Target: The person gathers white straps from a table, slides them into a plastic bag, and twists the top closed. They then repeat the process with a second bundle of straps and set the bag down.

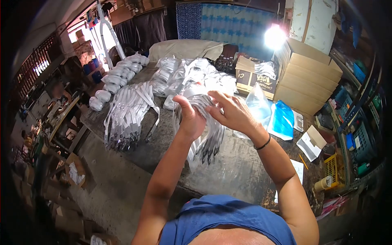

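Note:
A bundle of white flat straps with dark ends (pixel 209 141) hangs over my left hand (pixel 191 119) above the worktable. The left palm is turned up under the loops, its thumb pointing up and its fingers mostly hidden behind the straps. From the other side, my right hand (pixel 236 113) reaches in with bent fingers, the fingertips at the upper folds of the same bundle. Left of my hands, a spread pile of similar white straps (pixel 130 110) lies on the table, its dark ends toward the near edge.
Plastic-wrapped white bundles (pixel 122 73) line the table's far left. Behind my hands are more wrapped bundles (pixel 167 75). At right stand a printed carton (pixel 257 81) and large cardboard sheets (pixel 312 77), with a blue plastic packet (pixel 281 120), a pencil (pixel 303 161) and a yellow basket (pixel 334 169) nearer.

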A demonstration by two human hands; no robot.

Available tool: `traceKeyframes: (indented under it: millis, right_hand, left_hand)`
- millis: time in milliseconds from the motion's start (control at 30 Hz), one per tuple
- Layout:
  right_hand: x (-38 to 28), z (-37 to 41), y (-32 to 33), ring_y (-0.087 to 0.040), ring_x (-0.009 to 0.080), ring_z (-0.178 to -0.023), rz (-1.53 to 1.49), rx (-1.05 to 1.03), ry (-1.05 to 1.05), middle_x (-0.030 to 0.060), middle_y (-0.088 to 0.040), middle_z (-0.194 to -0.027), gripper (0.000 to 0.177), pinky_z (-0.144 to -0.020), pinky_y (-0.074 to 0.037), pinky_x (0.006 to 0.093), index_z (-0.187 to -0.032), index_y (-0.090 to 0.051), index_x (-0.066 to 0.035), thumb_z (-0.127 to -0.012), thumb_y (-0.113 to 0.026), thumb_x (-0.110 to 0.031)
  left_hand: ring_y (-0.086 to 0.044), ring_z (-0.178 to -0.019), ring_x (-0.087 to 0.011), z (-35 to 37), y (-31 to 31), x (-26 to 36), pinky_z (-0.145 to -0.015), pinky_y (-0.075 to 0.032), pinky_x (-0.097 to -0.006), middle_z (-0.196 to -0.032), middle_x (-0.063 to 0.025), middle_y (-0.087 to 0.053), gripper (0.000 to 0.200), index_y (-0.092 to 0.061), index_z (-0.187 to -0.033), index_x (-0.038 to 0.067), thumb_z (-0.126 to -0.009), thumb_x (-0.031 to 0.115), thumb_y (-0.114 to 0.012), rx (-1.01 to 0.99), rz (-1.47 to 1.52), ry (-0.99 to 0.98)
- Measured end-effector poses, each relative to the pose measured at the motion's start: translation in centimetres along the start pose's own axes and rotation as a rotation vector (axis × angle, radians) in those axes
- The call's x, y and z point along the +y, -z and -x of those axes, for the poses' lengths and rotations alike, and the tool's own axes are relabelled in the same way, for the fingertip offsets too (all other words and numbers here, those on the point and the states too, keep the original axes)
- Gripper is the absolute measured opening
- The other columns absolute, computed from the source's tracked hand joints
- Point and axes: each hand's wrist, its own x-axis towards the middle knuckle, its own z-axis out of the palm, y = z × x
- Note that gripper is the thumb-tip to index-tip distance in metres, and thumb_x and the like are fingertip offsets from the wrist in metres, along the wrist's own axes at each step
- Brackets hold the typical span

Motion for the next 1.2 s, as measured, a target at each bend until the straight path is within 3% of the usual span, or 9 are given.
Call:
traceKeyframes:
  millis: [200, 300, 400, 433, 567, 900, 1067, 1133, 1200]
  right_hand:
    - [0.2, 0.4, -0.9, -0.061, 0.0367, -0.083, -0.006, -0.025, -0.029, 0.0196, -0.061, -0.09, 0.038, -0.071, -0.047, 0.0433, -0.109, -0.053, -0.001, -0.082, -0.064, -0.026]
    - [-0.9, 0.8, -1.2, -0.05, 0.0368, -0.112, 0.06, -0.096, -0.079, 0.0187, -0.051, -0.121, 0.078, -0.093, -0.041, 0.0402, -0.131, -0.04, 0.001, -0.071, -0.075, -0.036]
    - [-0.5, 0.5, -1.2, -0.05, 0.0365, -0.112, -0.01, -0.101, 0.022, 0.0184, -0.051, -0.122, 0.088, -0.094, -0.04, 0.0402, -0.136, -0.035, -0.001, -0.066, -0.078, -0.032]
    - [-0.1, 0.1, -1.2, -0.053, 0.0368, -0.102, -0.019, -0.052, 0.137, 0.0205, -0.051, -0.115, 0.078, -0.085, -0.045, 0.0418, -0.134, -0.035, -0.002, -0.067, -0.073, -0.013]
    - [0.0, -0.7, -1.9, -0.055, 0.0381, -0.098, 0.063, -0.051, 0.101, 0.0198, -0.051, -0.114, 0.077, -0.082, -0.046, 0.0429, -0.138, -0.032, -0.004, -0.068, -0.065, -0.006]
    - [-0.8, -2.1, -4.2, -0.054, 0.0416, -0.101, 0.091, 0.022, 0.038, 0.0225, -0.054, -0.113, 0.062, -0.083, -0.045, 0.045, -0.138, -0.034, -0.005, -0.082, -0.059, -0.015]
    - [-0.5, -2.2, -4.3, -0.054, 0.0414, -0.102, 0.175, 0.023, 0.137, 0.0223, -0.054, -0.113, 0.061, -0.083, -0.045, 0.0458, -0.134, -0.039, -0.004, -0.078, -0.059, -0.015]
    - [1.0, -1.9, -5.2, -0.053, 0.0412, -0.103, 0.278, 0.033, 0.282, 0.0233, -0.052, -0.114, 0.061, -0.086, -0.043, 0.0463, -0.131, -0.04, 0.001, -0.077, -0.063, -0.016]
    - [-0.5, -1.9, -4.9, -0.053, 0.0407, -0.105, 0.217, -0.094, 0.128, 0.0218, -0.052, -0.117, 0.061, -0.086, -0.044, 0.0459, -0.129, -0.042, 0.0, -0.073, -0.062, -0.014]
  left_hand:
    - [-0.042, -0.122, -0.0189, 0.3, 1.6, -0.4, -0.103, -0.033, -0.0368, -0.132, -0.0068, -0.043, 0.097, -0.029, -0.138, 0.009, -0.074, 0.082, -0.025, -0.043, -0.02, 0.002]
    - [-0.04, -0.125, -0.02, 1.3, -0.1, 0.2, -0.104, -0.033, -0.0381, -0.135, -0.0077, -0.042, 0.098, -0.025, -0.141, 0.009, -0.074, 0.082, -0.022, 0.112, -0.088, 0.043]
    - [-0.038, -0.127, -0.0207, 1.8, 0.0, 0.2, -0.105, -0.033, -0.0393, -0.137, -0.0086, -0.04, 0.099, -0.022, -0.143, 0.009, -0.075, 0.081, -0.018, -0.015, -0.09, 0.066]
    - [-0.035, -0.129, -0.0204, 2.2, 0.0, -0.1, -0.107, -0.03, -0.0384, -0.139, -0.0085, -0.038, 0.098, -0.022, -0.143, 0.009, -0.076, 0.081, -0.016, 0.005, -0.114, 0.093]
    - [-0.029, -0.133, -0.0189, 1.6, 0.5, -1.2, -0.11, -0.021, -0.0353, -0.141, -0.0072, -0.035, 0.097, -0.023, -0.143, 0.007, -0.078, 0.079, -0.016, -0.028, -0.237, -0.098]
    - [-0.024, -0.135, -0.0212, 2.0, 1.6, -1.3, -0.111, -0.019, -0.0347, -0.146, -0.0119, -0.026, 0.097, -0.018, -0.144, 0.003, -0.081, 0.075, -0.026, 0.01, -0.434, -0.079]
    - [-0.042, -0.121, -0.0187, 2.5, 4.2, -5.1, -0.104, -0.031, -0.031, -0.128, -0.0111, -0.048, 0.076, -0.047, -0.129, -0.002, -0.093, 0.062, -0.03, 0.2, -0.396, -0.013]
    - [-0.042, -0.12, -0.0186, 3.4, 3.3, -5.3, -0.103, -0.032, -0.0313, -0.128, -0.0105, -0.048, 0.074, -0.043, -0.13, -0.003, -0.092, 0.06, -0.036, 0.285, -0.447, 0.023]
    - [-0.041, -0.121, -0.02, 4.5, 1.7, -4.5, -0.104, -0.031, -0.0324, -0.129, -0.0118, -0.047, 0.073, -0.039, -0.132, -0.003, -0.092, 0.057, -0.043, 0.292, -0.382, -0.028]
